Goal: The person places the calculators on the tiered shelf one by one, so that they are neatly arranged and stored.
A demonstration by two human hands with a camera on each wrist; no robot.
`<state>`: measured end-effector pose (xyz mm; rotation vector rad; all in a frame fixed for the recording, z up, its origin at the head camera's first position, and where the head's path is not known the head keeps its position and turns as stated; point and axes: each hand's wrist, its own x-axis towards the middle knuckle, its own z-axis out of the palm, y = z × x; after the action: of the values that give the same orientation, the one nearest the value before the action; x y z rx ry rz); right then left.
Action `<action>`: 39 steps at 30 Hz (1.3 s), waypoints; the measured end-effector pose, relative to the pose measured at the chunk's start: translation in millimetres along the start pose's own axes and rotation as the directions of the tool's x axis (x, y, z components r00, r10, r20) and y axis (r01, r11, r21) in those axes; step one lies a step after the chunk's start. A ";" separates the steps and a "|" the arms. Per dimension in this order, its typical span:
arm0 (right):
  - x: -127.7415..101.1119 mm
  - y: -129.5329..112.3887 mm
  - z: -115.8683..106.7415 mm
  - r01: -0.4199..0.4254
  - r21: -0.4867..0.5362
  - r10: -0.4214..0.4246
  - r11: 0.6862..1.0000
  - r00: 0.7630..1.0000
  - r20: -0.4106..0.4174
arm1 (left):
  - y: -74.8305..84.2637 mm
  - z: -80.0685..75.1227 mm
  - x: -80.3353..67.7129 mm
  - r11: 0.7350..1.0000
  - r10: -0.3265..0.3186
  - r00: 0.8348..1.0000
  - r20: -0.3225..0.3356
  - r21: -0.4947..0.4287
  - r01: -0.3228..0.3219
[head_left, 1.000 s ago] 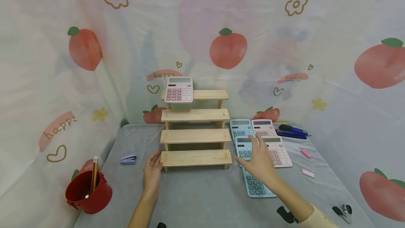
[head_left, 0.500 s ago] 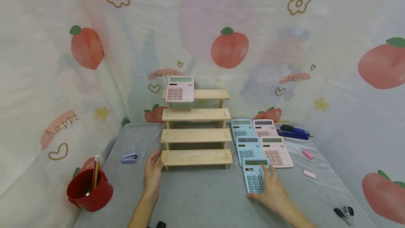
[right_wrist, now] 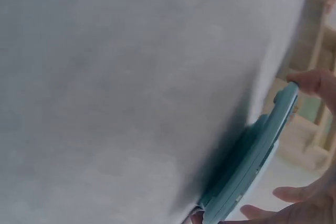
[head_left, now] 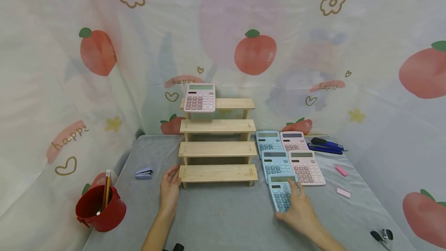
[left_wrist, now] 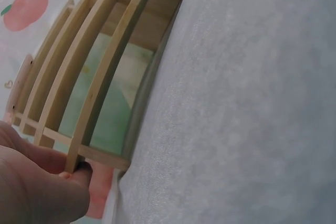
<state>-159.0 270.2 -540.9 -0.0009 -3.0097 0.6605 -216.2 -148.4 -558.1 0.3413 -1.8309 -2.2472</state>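
Observation:
In the head view, a four-tier wooden step shelf (head_left: 218, 149) stands mid-table, a pink calculator (head_left: 200, 98) propped at the left of its top step. My left hand (head_left: 170, 191) grips the left end of the lowest step; the left wrist view has the thumb and fingers around that board (left_wrist: 100, 95). My right hand (head_left: 301, 210) holds the front blue calculator (head_left: 280, 195) across its width, thumb at its lower left, fingers over the right side. In the right wrist view, this calculator (right_wrist: 252, 156) shows edge-on, tilted, with shadow beneath it.
Two blue calculators (head_left: 276, 162) and two pink ones (head_left: 306, 168) lie behind the right hand. A blue stapler (head_left: 325, 145), pink erasers (head_left: 343, 193) and a black-handled clip (head_left: 382, 236) are at right. At left are a small lilac stapler (head_left: 144, 173) and a red bucket (head_left: 101, 214) with pencils.
My right hand has come down from above the calculators toward the front blue one and now grips it. My left hand stays on the shelf's lowest step. The head view has shifted slightly.

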 end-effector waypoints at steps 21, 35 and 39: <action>54.0 -69.1 -92.2 0.182 0.117 -0.156 0.976 0.967 -0.200 | 2.6 2.9 -0.5 1.000 -0.003 1.000 -0.002 0.008 0.003; 118.2 -132.2 -125.7 0.246 0.189 -0.205 0.951 0.955 -0.213 | 0.5 1.9 -1.1 1.000 0.014 1.000 -0.028 0.008 -0.013; 136.8 -151.1 -125.2 0.256 0.189 -0.216 0.948 0.954 -0.206 | 0.9 1.8 -0.8 1.000 0.007 1.000 -0.028 0.014 -0.007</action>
<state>-286.3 187.2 -356.2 0.2900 -2.6900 0.8986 -216.0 -146.7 -556.8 0.3663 -1.8317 -2.2145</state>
